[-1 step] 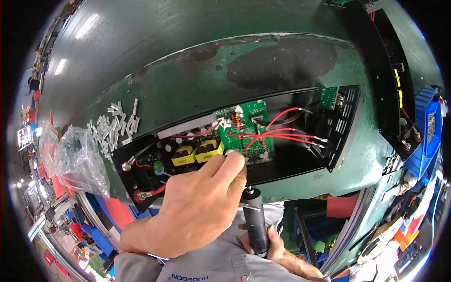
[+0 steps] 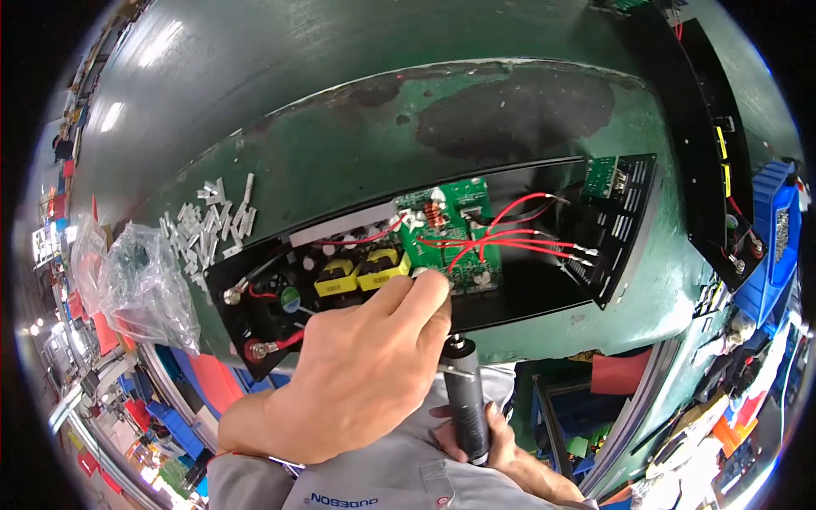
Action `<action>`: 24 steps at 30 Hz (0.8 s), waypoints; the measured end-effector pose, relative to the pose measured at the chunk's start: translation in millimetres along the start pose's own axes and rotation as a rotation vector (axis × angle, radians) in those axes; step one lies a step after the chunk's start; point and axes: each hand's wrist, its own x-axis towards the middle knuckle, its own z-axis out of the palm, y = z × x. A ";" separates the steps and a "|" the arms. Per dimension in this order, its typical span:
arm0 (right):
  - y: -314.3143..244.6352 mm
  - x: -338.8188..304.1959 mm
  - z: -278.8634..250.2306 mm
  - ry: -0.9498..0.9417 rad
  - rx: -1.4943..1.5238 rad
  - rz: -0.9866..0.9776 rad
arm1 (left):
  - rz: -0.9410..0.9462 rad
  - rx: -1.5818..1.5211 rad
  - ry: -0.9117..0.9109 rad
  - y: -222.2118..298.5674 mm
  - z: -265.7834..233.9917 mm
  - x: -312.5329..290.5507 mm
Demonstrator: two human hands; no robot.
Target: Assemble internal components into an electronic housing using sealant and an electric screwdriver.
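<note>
An open black chassis (image 2: 544, 297) lies on the green bench (image 2: 357, 144). Inside it sit a green circuit board (image 2: 455, 229), two yellow transformers (image 2: 357, 274) and red wires (image 2: 527, 242). My left hand (image 2: 357, 374) reaches over the near wall of the chassis. Its fingertips pinch a small silver part (image 2: 418, 273) at the board's near edge. Close to my body, my right hand (image 2: 501, 438) grips a black electric screwdriver (image 2: 466, 395). The screwdriver stands upright, with its tip hidden behind my left hand.
Several small silver metal pieces (image 2: 212, 221) lie on the bench left of the chassis, beside a clear plastic bag (image 2: 136, 280). A small green board (image 2: 602, 177) sits at the chassis's far right corner. A long black panel (image 2: 705, 161) and a blue bin (image 2: 773, 229) stand at the right.
</note>
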 end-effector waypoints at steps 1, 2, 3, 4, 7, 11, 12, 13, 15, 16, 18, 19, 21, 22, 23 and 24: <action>14.9 1.9 -16.1 -0.199 0.211 -0.007 | -0.006 -0.001 0.000 0.0 0.9 1.5; 22.6 9.3 -23.6 -0.368 0.447 0.010 | 0.002 -0.009 -0.006 -1.5 1.3 2.5; 26.5 13.3 -26.9 -0.534 0.682 0.028 | 0.011 -0.017 -0.011 -2.6 1.6 2.8; 28.0 12.1 -26.8 -0.543 0.671 0.034 | 0.042 -0.005 -0.001 -3.5 3.1 2.3; 25.6 5.9 -24.2 -0.471 0.664 -0.010 | 0.046 -0.025 0.003 -6.3 3.2 -0.3; -3.8 -20.7 -14.0 0.226 -0.490 -0.224 | 0.111 0.010 0.074 -17.3 -0.4 -7.0; 3.3 -28.5 -19.6 0.327 -0.598 -0.281 | 0.118 -0.032 0.084 -18.8 -10.6 -6.4; 10.8 -35.1 -27.9 0.429 -0.704 -0.339 | 0.079 -0.057 0.137 -18.5 -23.7 -2.7; 16.7 -44.6 -41.7 0.452 -0.684 -0.442 | 0.058 -0.014 0.307 -27.3 -48.3 -1.5; 19.6 -45.5 -44.7 0.542 -0.597 -0.498 | 0.026 0.008 0.308 -37.1 -50.5 5.7; 13.9 -43.7 -43.0 0.615 -0.537 -0.664 | -0.006 0.039 0.279 -54.1 -51.9 15.5; 8.1 -42.1 -44.2 0.639 -0.450 -0.733 | 0.048 0.140 0.266 -64.8 -47.7 17.9; -15.1 -43.0 -31.7 0.719 -0.505 -0.790 | 0.000 0.189 0.152 -74.8 -39.4 19.4; -25.0 -45.1 -32.3 0.701 -0.498 -0.821 | -0.044 0.230 0.092 -73.3 -41.2 22.6; -37.3 -46.1 -22.6 0.719 -0.440 -0.829 | -0.089 0.272 0.027 -70.0 -42.1 25.6; -46.0 -52.5 -23.4 0.763 -0.530 -0.784 | -0.060 0.293 0.071 -70.1 -41.1 25.8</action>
